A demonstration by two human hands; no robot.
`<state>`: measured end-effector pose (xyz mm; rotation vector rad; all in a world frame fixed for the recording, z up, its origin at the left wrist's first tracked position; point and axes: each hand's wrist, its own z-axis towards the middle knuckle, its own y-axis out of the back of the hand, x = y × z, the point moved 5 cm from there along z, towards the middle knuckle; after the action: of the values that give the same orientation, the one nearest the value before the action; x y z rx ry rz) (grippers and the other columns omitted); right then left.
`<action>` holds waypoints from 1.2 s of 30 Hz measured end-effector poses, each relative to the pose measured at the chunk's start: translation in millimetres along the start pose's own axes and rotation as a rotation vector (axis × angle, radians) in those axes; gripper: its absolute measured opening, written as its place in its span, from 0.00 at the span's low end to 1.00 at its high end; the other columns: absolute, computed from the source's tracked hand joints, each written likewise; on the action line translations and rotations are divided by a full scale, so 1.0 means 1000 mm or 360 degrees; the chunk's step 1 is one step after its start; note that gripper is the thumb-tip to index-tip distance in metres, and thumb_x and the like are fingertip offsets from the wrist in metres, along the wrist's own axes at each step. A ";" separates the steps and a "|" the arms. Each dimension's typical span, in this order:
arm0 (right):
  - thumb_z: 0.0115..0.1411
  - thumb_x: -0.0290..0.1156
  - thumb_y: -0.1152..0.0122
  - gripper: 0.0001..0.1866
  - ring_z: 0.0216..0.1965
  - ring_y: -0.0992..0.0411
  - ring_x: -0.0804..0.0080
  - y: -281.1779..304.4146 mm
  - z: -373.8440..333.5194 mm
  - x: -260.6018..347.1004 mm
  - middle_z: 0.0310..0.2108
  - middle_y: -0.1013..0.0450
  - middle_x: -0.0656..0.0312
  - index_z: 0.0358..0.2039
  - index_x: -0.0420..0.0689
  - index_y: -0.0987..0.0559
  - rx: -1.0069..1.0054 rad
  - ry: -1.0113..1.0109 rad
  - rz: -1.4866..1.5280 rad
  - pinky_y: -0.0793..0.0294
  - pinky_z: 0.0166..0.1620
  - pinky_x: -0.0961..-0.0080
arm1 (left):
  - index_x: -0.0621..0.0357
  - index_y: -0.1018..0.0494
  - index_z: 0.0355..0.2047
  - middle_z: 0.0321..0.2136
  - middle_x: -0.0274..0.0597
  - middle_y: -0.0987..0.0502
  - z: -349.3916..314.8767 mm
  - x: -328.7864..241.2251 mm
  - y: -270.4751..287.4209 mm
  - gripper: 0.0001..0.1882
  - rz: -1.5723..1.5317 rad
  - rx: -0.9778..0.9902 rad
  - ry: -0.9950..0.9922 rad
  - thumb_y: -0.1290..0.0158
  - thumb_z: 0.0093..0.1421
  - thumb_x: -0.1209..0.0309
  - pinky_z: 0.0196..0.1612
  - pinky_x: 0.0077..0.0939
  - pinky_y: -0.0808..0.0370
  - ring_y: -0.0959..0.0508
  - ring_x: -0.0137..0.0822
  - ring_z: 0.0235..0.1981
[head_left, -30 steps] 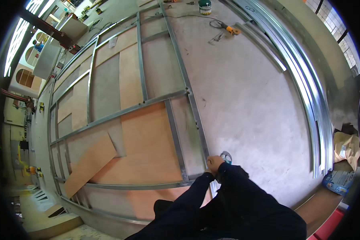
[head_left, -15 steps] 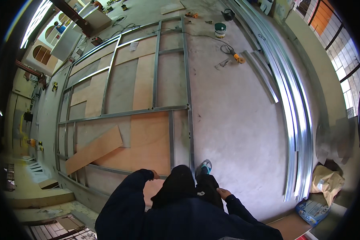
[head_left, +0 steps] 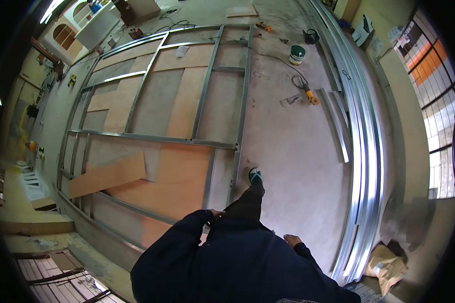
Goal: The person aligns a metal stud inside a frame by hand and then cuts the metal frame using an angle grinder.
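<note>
My left hand (head_left: pixel 217 214) hangs beside my thigh near the metal stud frame (head_left: pixel 182 138); its fingers are mostly hidden by sleeve and leg. My right hand (head_left: pixel 292 240) hangs at my other side above bare floor, fingers loosely curled, with nothing seen in it. My foot in a teal-strapped shoe (head_left: pixel 256 175) stands just right of the frame's long side. Inside and across the frame lie tan plywood sheets (head_left: pixel 184 166), with a loose plywood strip (head_left: pixel 108 178) slanting over the lower left part.
Long metal profiles (head_left: pixel 365 151) lie stacked along the right wall. Nearer the middle rest a short profile (head_left: pixel 336 126), a yellow corded angle grinder (head_left: pixel 311 97), a green-and-white bucket (head_left: pixel 297 54) and a black bucket (head_left: pixel 311 36). A brown paper sack (head_left: pixel 387 266) stands at lower right.
I have stepped forward alongside the frame, one foot now well out ahead. The view has shifted and turned a little. Both hands still hang at my sides.
</note>
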<state>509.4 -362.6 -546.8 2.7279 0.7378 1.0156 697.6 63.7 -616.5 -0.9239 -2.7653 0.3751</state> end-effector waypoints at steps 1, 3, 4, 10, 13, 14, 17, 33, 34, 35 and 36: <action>0.60 0.46 0.50 0.27 0.38 0.24 0.69 0.017 0.011 0.001 0.45 0.27 0.52 0.48 0.33 0.28 0.0024 -0.0024 -0.0002 0.24 0.41 0.74 | 0.56 0.30 0.49 0.41 0.47 0.23 -0.009 -0.025 0.011 0.31 0.0318 -0.0290 -0.0123 0.55 0.58 0.43 0.38 0.40 0.24 0.21 0.40 0.37; 0.60 0.46 0.50 0.27 0.38 0.24 0.69 0.054 0.036 -0.004 0.46 0.27 0.52 0.48 0.34 0.28 0.0058 -0.0052 -0.0087 0.24 0.42 0.74 | 0.58 0.31 0.50 0.36 0.47 0.21 -0.033 -0.090 0.021 0.26 0.0469 -0.0631 -0.0333 0.54 0.61 0.52 0.30 0.36 0.23 0.20 0.39 0.32; 0.61 0.46 0.51 0.27 0.38 0.24 0.68 0.069 0.043 -0.007 0.47 0.28 0.53 0.49 0.35 0.28 0.0119 -0.0068 -0.0153 0.24 0.42 0.74 | 0.59 0.30 0.48 0.32 0.45 0.21 -0.043 -0.105 0.020 0.22 0.0274 -0.0680 -0.0394 0.52 0.61 0.56 0.25 0.33 0.22 0.20 0.38 0.28; 0.50 0.35 0.38 0.22 0.45 0.28 0.68 0.198 0.126 -0.010 0.46 0.28 0.59 0.46 0.43 0.26 0.0127 -0.0065 -0.0022 0.26 0.46 0.73 | 0.60 0.26 0.37 0.24 0.45 0.22 -0.080 -0.241 0.009 0.13 0.0616 -0.0713 -0.0899 0.48 0.56 0.64 0.20 0.34 0.23 0.21 0.35 0.22; 0.47 0.32 0.36 0.21 0.48 0.30 0.63 0.253 0.153 0.043 0.45 0.28 0.58 0.44 0.46 0.25 -0.0005 0.0428 -0.0700 0.28 0.49 0.70 | 0.57 0.25 0.36 0.20 0.41 0.23 -0.110 -0.307 0.016 0.13 0.0374 -0.0755 -0.1013 0.53 0.52 0.68 0.20 0.34 0.26 0.24 0.36 0.15; 0.50 0.34 0.38 0.19 0.48 0.30 0.61 0.265 0.150 0.089 0.45 0.27 0.56 0.44 0.46 0.25 -0.0093 0.0722 -0.1194 0.29 0.50 0.69 | 0.56 0.27 0.40 0.22 0.41 0.24 -0.126 -0.330 0.015 0.14 0.0426 -0.0843 -0.1090 0.53 0.53 0.70 0.18 0.35 0.26 0.25 0.35 0.15; 0.58 0.40 0.46 0.18 0.49 0.30 0.57 0.308 0.172 0.115 0.44 0.27 0.51 0.44 0.43 0.24 -0.0094 0.0064 -0.0570 0.31 0.51 0.67 | 0.55 0.28 0.42 0.23 0.39 0.26 -0.156 -0.367 0.011 0.15 0.0026 -0.0827 -0.1110 0.53 0.53 0.75 0.16 0.33 0.25 0.27 0.33 0.14; 0.58 0.46 0.49 0.19 0.27 0.27 0.74 0.607 0.336 0.188 0.30 0.24 0.63 0.43 0.45 0.26 0.0807 0.0164 -0.1164 0.31 0.28 0.75 | 0.58 0.25 0.41 0.21 0.45 0.22 -0.072 -0.301 -0.163 0.19 -0.1246 -0.1213 -0.0825 0.55 0.48 0.74 0.28 0.33 0.22 0.21 0.38 0.23; 0.58 0.46 0.48 0.19 0.28 0.27 0.74 0.616 0.347 0.196 0.30 0.24 0.62 0.43 0.45 0.26 0.0788 0.0082 -0.1158 0.31 0.28 0.75 | 0.58 0.25 0.41 0.23 0.45 0.22 -0.064 -0.300 -0.177 0.19 -0.1327 -0.1195 -0.0724 0.56 0.48 0.75 0.28 0.33 0.22 0.20 0.37 0.24; 0.58 0.46 0.48 0.20 0.28 0.27 0.74 0.622 0.356 0.205 0.30 0.24 0.62 0.44 0.45 0.26 0.0755 -0.0004 -0.1122 0.31 0.28 0.76 | 0.57 0.26 0.45 0.25 0.46 0.21 -0.053 -0.296 -0.187 0.22 -0.1427 -0.1108 -0.0685 0.58 0.48 0.76 0.28 0.33 0.22 0.20 0.38 0.26; 0.58 0.45 0.48 0.20 0.28 0.27 0.75 0.625 0.368 0.215 0.30 0.24 0.62 0.44 0.45 0.26 0.0724 -0.0074 -0.1091 0.31 0.28 0.76 | 0.56 0.29 0.48 0.27 0.48 0.21 -0.042 -0.293 -0.193 0.24 -0.1520 -0.1044 -0.0618 0.59 0.49 0.77 0.27 0.32 0.22 0.20 0.40 0.26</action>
<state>1135.6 -786.5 -520.8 2.4536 1.9065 0.6722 831.0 -257.2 -550.4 0.5325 -3.3027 -0.5904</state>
